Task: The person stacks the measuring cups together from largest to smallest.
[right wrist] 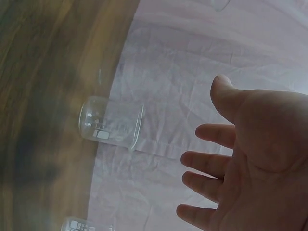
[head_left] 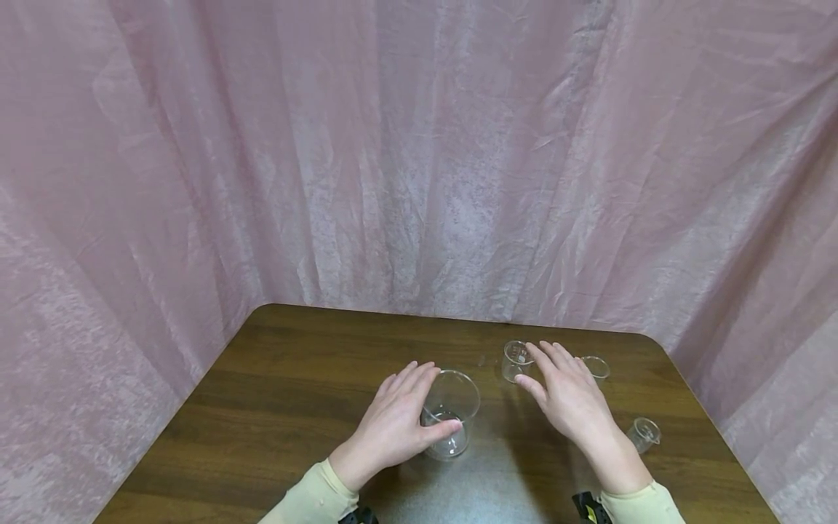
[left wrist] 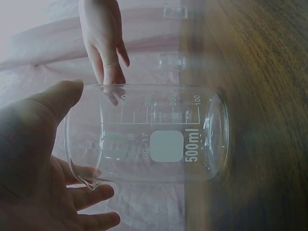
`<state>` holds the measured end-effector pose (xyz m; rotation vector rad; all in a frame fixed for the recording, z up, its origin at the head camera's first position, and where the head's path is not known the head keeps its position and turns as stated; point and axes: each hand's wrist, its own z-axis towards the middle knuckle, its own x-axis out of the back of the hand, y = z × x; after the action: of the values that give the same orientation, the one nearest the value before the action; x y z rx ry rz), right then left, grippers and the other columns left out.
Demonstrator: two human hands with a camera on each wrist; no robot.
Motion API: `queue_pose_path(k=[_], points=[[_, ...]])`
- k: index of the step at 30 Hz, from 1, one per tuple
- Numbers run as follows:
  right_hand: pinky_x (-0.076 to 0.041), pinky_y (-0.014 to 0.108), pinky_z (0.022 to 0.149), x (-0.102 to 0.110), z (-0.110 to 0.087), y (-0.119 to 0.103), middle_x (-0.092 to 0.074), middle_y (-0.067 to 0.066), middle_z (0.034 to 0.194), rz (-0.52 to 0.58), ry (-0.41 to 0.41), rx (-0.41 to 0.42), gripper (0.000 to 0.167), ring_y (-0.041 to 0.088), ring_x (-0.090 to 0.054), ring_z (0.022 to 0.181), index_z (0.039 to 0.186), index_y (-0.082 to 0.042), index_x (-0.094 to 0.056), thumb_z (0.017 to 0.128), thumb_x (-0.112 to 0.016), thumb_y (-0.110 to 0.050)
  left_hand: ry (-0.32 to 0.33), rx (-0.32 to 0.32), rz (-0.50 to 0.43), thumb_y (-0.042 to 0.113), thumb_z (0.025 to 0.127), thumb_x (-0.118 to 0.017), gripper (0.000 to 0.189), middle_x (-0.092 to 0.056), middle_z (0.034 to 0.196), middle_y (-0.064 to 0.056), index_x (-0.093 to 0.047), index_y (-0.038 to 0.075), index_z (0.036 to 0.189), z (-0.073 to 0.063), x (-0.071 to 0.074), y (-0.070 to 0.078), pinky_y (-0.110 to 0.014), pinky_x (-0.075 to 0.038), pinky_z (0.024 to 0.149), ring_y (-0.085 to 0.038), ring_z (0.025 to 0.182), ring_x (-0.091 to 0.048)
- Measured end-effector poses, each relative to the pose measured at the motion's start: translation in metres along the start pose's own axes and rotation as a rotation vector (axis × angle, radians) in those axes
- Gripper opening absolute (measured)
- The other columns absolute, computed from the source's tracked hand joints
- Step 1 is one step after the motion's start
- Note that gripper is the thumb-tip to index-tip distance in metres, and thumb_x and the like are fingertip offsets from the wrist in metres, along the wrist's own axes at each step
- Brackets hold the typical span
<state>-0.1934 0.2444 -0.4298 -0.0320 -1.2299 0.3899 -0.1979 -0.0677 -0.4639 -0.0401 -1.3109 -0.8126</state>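
Note:
A large clear glass beaker marked 500ml [left wrist: 173, 147] stands upright on the brown table [head_left: 314, 349]. My left hand [head_left: 399, 422] is spread beside its upper part, thumb on the near side and fingers toward the far left; firm contact cannot be told. My right hand [head_left: 569, 393] hovers above the table with fingers extended and nothing in its palm. Just left of its fingertips stands a smaller glass beaker [head_left: 515, 370], apart from the hand in the right wrist view. Partly hidden behind the right hand is another glass vessel [head_left: 599, 368].
A small beaker with a spout [head_left: 644, 435] stands to the right of the right forearm. Pink curtains [head_left: 419, 160] hang behind the table and on both sides. The table's far edge lies just behind the smaller beakers.

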Motion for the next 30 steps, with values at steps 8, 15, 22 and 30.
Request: queue_pose_path(k=[8, 15, 22, 30], points=[[-0.032, 0.077, 0.121, -0.002, 0.006, 0.007, -0.055, 0.029, 0.159, -0.011, -0.002, -0.002, 0.063, 0.053, -0.046, 0.151, 0.159, -0.004, -0.056, 0.109, -0.071, -0.039, -0.001, 0.0, 0.0, 0.072, 0.095, -0.072, 0.09, -0.051, 0.167, -0.007, -0.054, 0.012, 0.16, 0.0, -0.001, -0.001, -0.066, -0.033, 0.126, -0.036, 0.161, -0.038], [-0.032, 0.076, 0.121, -0.007, 0.011, 0.014, -0.054, 0.029, 0.159, -0.025, -0.019, -0.01, 0.064, 0.054, -0.046, 0.15, 0.158, -0.001, -0.056, 0.109, -0.07, -0.04, 0.002, -0.002, -0.002, 0.072, 0.095, -0.072, 0.091, -0.052, 0.167, -0.007, -0.054, 0.011, 0.161, 0.0, -0.002, -0.001, -0.065, -0.033, 0.126, -0.036, 0.16, -0.038], [-0.034, 0.077, 0.119, -0.011, 0.015, 0.02, -0.056, 0.032, 0.156, -0.036, -0.027, -0.018, 0.064, 0.055, -0.047, 0.149, 0.156, 0.001, -0.058, 0.108, -0.071, -0.04, 0.003, -0.004, 0.006, 0.072, 0.096, -0.072, 0.09, -0.052, 0.167, -0.007, -0.054, 0.012, 0.16, 0.0, -0.002, -0.002, -0.065, -0.033, 0.126, -0.036, 0.16, -0.038], [-0.037, 0.077, 0.117, -0.015, 0.02, 0.025, -0.057, 0.034, 0.153, -0.037, -0.036, -0.015, 0.065, 0.056, -0.049, 0.147, 0.154, 0.002, -0.059, 0.105, -0.077, -0.037, 0.001, -0.006, 0.009, 0.073, 0.096, -0.072, 0.09, -0.051, 0.167, -0.006, -0.055, 0.013, 0.161, -0.001, -0.002, -0.002, -0.066, -0.033, 0.126, -0.037, 0.16, -0.038]])
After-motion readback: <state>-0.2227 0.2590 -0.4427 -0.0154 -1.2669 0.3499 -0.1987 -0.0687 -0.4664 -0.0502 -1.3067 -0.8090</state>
